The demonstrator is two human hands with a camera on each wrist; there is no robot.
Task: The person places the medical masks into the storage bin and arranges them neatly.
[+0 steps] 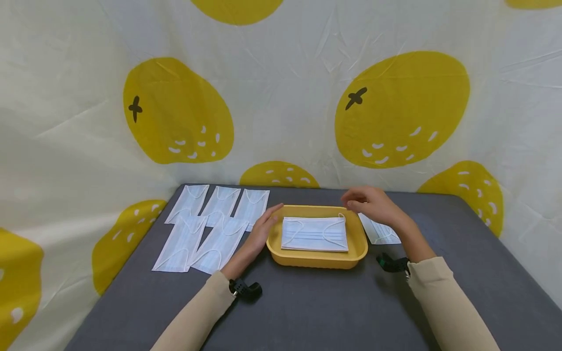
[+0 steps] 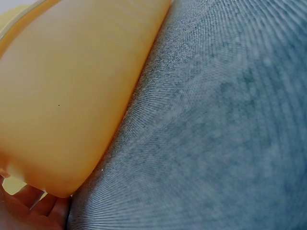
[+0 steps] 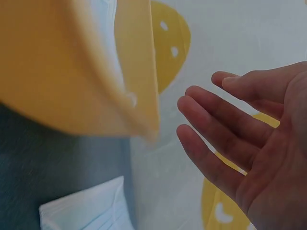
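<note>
A yellow tray stands in the middle of the dark grey table and holds a pale blue face mask. My left hand rests flat against the tray's left wall, fingers straight. My right hand hovers over the tray's far right corner with relaxed fingers and holds nothing. One more mask lies on the table under my right wrist; in the right wrist view a mask shows below the tray.
Several face masks lie spread on the table left of the tray. A white cloth with yellow lemon prints hangs close behind and around the table. Bare grey table lies in front of the tray.
</note>
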